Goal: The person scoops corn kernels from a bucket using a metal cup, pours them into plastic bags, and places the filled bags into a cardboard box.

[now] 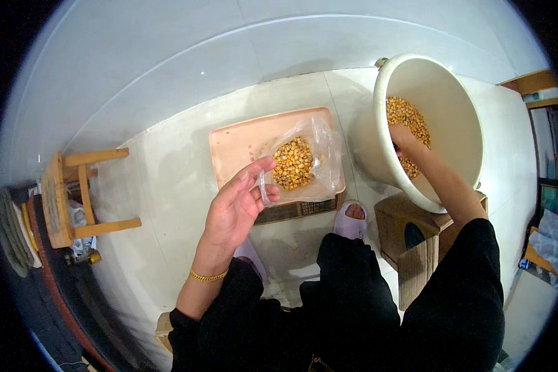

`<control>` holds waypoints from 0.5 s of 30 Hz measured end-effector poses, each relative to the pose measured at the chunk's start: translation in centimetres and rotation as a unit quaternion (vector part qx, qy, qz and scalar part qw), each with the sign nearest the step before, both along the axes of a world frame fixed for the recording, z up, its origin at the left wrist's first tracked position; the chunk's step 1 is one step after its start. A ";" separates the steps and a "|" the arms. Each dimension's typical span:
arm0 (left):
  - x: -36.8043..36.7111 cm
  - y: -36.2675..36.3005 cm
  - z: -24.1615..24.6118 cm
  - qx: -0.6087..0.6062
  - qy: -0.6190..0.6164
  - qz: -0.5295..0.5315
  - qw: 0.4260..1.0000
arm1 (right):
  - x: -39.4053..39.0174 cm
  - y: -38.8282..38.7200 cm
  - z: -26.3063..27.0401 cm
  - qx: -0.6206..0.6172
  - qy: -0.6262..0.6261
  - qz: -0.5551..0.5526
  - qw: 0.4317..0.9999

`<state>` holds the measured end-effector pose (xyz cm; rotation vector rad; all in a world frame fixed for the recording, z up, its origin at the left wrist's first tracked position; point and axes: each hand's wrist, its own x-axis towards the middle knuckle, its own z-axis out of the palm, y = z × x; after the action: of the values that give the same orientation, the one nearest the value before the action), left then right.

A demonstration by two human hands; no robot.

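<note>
My left hand holds the edge of a clear plastic bag, with the thumb and fingers spread around a strip of its rim. Inside the bag's open mouth lies a heap of yellow-orange corn kernels. The bag rests on the pink tray-like platform of a weighing scale, whose dark keypad panel faces me. My right hand reaches into a tall cream plastic bucket, down at the loose corn in it. Its fingers are mostly hidden by the rim; a small pink patch shows beside them.
A cardboard box with a raised flap stands just below the bucket, near my slippered foot. A wooden stool lies on its side at the left. Behind the scale rises a pale wall. Shelving lines the right edge.
</note>
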<state>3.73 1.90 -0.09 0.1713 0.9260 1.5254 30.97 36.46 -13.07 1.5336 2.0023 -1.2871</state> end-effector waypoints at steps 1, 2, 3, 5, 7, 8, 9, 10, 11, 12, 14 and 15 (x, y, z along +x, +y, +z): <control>0.0 0.1 0.0 -0.002 0.002 -0.002 1.000 | 0.0 0.1 -0.3 -0.024 0.039 -0.053 0.998; 0.0 0.1 0.1 -0.004 0.003 -0.004 1.000 | 0.0 0.3 -0.4 -0.077 0.057 -0.135 0.986; 0.0 0.1 0.1 -0.003 0.005 -0.002 1.000 | -0.1 0.4 -0.1 -0.129 0.075 -0.214 0.965; 0.0 0.1 0.3 -0.002 0.008 0.001 1.000 | 0.9 0.4 0.6 -0.162 0.100 -0.183 0.965; 0.0 0.1 0.4 -0.004 0.014 0.006 1.000 | 2.4 0.5 1.2 -0.196 0.150 -0.190 0.950; 0.0 0.1 0.4 -0.005 0.016 0.010 1.000 | 3.3 0.6 1.6 -0.210 0.170 -0.189 0.944; 0.1 0.1 0.4 -0.005 0.015 0.008 1.000 | 4.5 0.7 2.4 -0.224 0.187 -0.188 0.938; 0.1 0.1 0.5 -0.005 0.016 0.008 1.000 | 5.4 0.8 3.2 -0.239 0.205 -0.186 0.931; 0.1 0.1 0.5 -0.006 0.017 0.008 1.000 | 6.5 0.9 4.1 -0.243 0.214 -0.191 0.927; 0.0 0.1 0.5 -0.004 0.016 0.007 1.000 | 7.6 1.0 5.4 -0.246 0.223 -0.197 0.923; -0.1 -0.2 0.5 -0.002 0.017 0.009 1.000 | 8.4 0.8 6.9 -0.247 0.231 -0.205 0.918; -0.1 -0.2 0.4 -0.003 0.013 0.013 1.000 | 8.7 0.7 7.5 -0.241 0.229 -0.210 0.919</control>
<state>3.68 1.74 0.26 0.1759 0.9574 1.5478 39.64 37.12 -5.56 1.5500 1.4202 -2.2906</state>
